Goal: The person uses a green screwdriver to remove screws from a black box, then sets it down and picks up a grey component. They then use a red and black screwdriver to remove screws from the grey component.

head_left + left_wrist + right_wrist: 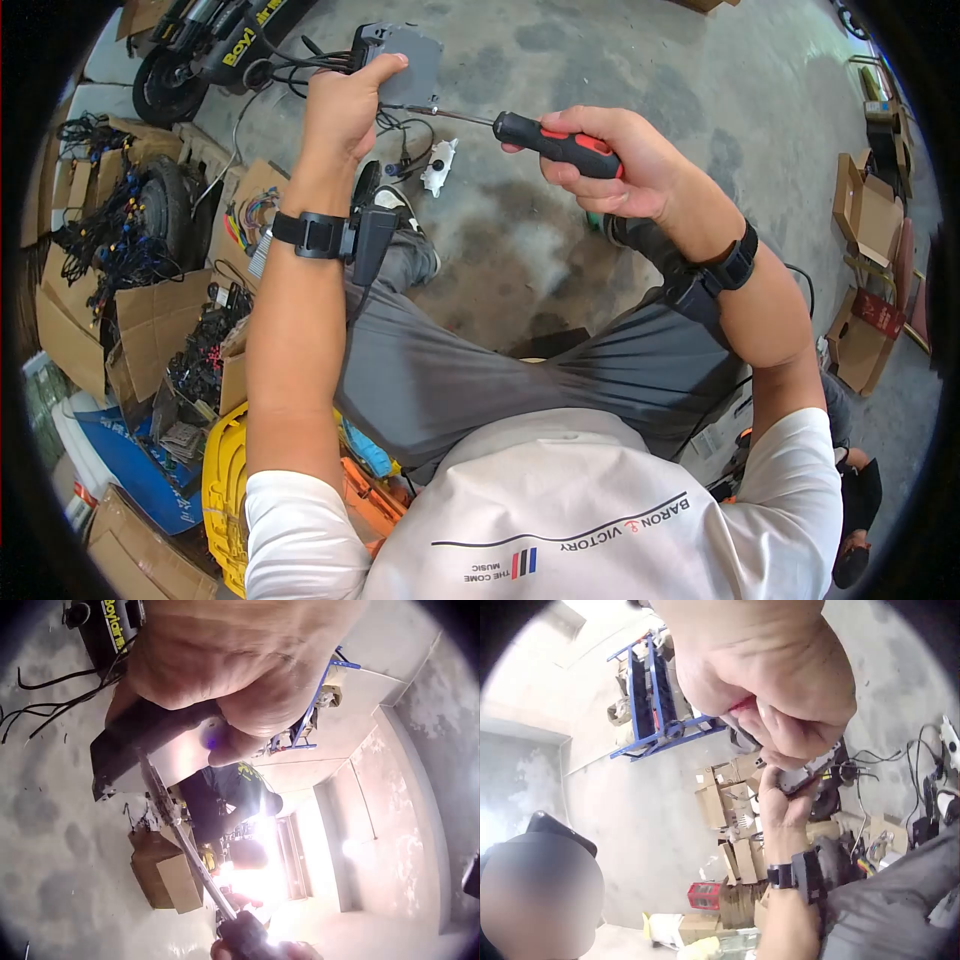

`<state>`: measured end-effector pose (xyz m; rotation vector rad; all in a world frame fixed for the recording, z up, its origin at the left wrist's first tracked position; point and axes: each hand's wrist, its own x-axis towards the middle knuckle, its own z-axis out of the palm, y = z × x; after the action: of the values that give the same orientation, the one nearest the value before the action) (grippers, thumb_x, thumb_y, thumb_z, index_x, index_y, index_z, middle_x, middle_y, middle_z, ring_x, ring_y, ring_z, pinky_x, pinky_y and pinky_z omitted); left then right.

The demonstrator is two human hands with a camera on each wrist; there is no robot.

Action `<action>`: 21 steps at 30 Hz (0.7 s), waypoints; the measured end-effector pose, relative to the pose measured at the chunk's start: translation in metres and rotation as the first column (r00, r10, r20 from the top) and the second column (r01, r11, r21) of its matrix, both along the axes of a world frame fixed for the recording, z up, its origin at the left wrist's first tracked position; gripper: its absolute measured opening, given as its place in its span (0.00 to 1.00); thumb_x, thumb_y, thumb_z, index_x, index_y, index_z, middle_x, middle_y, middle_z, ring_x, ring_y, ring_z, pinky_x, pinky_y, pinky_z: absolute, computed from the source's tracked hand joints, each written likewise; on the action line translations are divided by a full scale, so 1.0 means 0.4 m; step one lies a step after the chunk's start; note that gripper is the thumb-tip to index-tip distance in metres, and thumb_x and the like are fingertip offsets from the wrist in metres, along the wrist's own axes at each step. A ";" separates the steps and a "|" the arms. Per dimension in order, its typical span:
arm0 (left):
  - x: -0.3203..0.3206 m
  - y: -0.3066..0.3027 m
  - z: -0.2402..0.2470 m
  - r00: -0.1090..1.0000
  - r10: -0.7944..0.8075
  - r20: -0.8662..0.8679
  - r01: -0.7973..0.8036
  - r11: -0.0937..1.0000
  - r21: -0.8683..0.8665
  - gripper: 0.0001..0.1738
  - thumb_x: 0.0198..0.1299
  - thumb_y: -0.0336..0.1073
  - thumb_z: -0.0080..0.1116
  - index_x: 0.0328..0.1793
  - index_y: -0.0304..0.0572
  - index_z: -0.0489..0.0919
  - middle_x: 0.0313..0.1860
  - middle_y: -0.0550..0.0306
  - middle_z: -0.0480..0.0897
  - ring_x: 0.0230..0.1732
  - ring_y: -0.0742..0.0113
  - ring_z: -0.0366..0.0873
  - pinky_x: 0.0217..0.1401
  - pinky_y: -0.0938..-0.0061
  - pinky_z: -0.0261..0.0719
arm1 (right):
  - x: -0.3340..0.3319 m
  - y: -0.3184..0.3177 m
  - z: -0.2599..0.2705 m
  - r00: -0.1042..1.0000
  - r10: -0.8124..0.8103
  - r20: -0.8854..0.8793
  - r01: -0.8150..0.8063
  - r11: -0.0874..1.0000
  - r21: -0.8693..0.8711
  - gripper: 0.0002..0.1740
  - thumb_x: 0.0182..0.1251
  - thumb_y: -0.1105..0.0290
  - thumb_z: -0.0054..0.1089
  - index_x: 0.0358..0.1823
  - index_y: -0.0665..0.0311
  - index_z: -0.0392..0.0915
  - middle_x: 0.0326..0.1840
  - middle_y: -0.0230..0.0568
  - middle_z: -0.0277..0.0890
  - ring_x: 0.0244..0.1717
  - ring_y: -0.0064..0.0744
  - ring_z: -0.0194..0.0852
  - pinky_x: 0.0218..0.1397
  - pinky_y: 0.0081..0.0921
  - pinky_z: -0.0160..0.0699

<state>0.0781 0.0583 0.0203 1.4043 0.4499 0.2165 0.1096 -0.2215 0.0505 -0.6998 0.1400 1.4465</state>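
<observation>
My left hand (342,110) grips a flat grey metal box (415,65) with black cables (300,62) running out of its left side, its thumb lying along the top. In my right hand (640,165) is a screwdriver (515,130) with a black and red handle. Its long shaft points left, and the tip meets the near edge of the box. The left wrist view shows the shaft (196,864) running up to the box's end face. On the floor below lies a white bracket-like part (438,165), near a black cable with a plug.
A black scooter-like vehicle (240,50) with yellow lettering stands at the upper left. Opened cartons (150,320) full of cables and a yellow bin (225,490) line the left side. More cardboard boxes (870,220) lie at the right. Another person (860,500) is at the lower right.
</observation>
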 end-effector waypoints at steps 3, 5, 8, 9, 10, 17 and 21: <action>0.001 -0.006 -0.013 0.999 0.034 0.039 -0.035 0.999 0.030 0.07 0.50 0.26 0.71 0.34 0.29 0.85 0.33 0.55 0.85 0.32 0.69 0.81 0.39 0.73 0.78 | -0.017 0.006 0.029 0.953 0.049 0.299 0.009 0.981 -0.191 0.21 0.74 0.62 0.48 0.56 0.73 0.74 0.23 0.37 0.72 0.10 0.17 0.49 0.11 0.19 0.44; 0.001 -0.003 -0.010 1.000 0.001 -0.019 0.000 0.998 0.065 0.13 0.51 0.29 0.72 0.39 0.27 0.85 0.39 0.53 0.85 0.38 0.67 0.81 0.45 0.73 0.77 | -0.028 0.020 0.037 0.699 0.268 0.663 0.016 0.921 -0.390 0.20 0.74 0.67 0.46 0.60 0.71 0.75 0.20 0.34 0.72 0.10 0.16 0.55 0.13 0.17 0.52; -0.005 -0.009 0.001 0.997 -0.030 -0.064 0.039 0.990 0.134 0.13 0.51 0.29 0.72 0.39 0.27 0.85 0.38 0.54 0.85 0.37 0.67 0.81 0.43 0.73 0.76 | -0.048 0.027 0.009 0.097 0.338 0.936 0.120 0.930 -0.348 0.20 0.68 0.69 0.53 0.59 0.69 0.78 0.22 0.44 0.77 0.16 0.35 0.70 0.23 0.31 0.67; -0.006 -0.010 0.000 0.998 -0.030 -0.064 0.038 0.990 0.134 0.13 0.51 0.29 0.72 0.39 0.27 0.85 0.38 0.54 0.85 0.37 0.67 0.81 0.43 0.73 0.76 | -0.057 0.031 0.011 -0.235 0.279 0.931 0.164 0.956 -0.245 0.21 0.66 0.69 0.55 0.58 0.70 0.78 0.23 0.48 0.78 0.19 0.42 0.74 0.26 0.35 0.71; -0.008 -0.009 -0.002 0.996 -0.034 -0.084 0.046 0.989 0.141 0.13 0.50 0.30 0.73 0.39 0.27 0.85 0.37 0.54 0.85 0.37 0.68 0.81 0.43 0.73 0.76 | -0.065 0.024 0.028 -0.201 0.402 0.893 0.151 0.914 -0.377 0.21 0.62 0.70 0.59 0.56 0.71 0.78 0.26 0.55 0.78 0.24 0.53 0.77 0.32 0.40 0.75; -0.004 0.011 0.000 0.987 -0.002 -0.159 0.035 0.979 0.202 0.14 0.49 0.32 0.74 0.38 0.29 0.85 0.37 0.55 0.85 0.36 0.68 0.80 0.42 0.74 0.76 | -0.065 0.037 -0.005 -0.190 0.412 0.891 0.201 0.905 -0.376 0.20 0.62 0.65 0.59 0.52 0.70 0.80 0.29 0.58 0.81 0.32 0.55 0.82 0.39 0.44 0.78; -0.002 0.008 0.007 0.991 0.008 -0.130 0.024 0.971 0.237 0.13 0.49 0.31 0.74 0.38 0.29 0.85 0.36 0.55 0.85 0.36 0.68 0.81 0.42 0.74 0.77 | -0.045 0.034 -0.035 0.573 0.189 0.798 0.159 0.929 -0.334 0.17 0.64 0.61 0.61 0.44 0.70 0.80 0.26 0.43 0.78 0.24 0.35 0.78 0.31 0.37 0.78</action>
<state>0.0773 0.0616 0.0231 1.6626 0.5392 0.1770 0.0916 -0.2077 0.0366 -1.6502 -0.3442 0.9653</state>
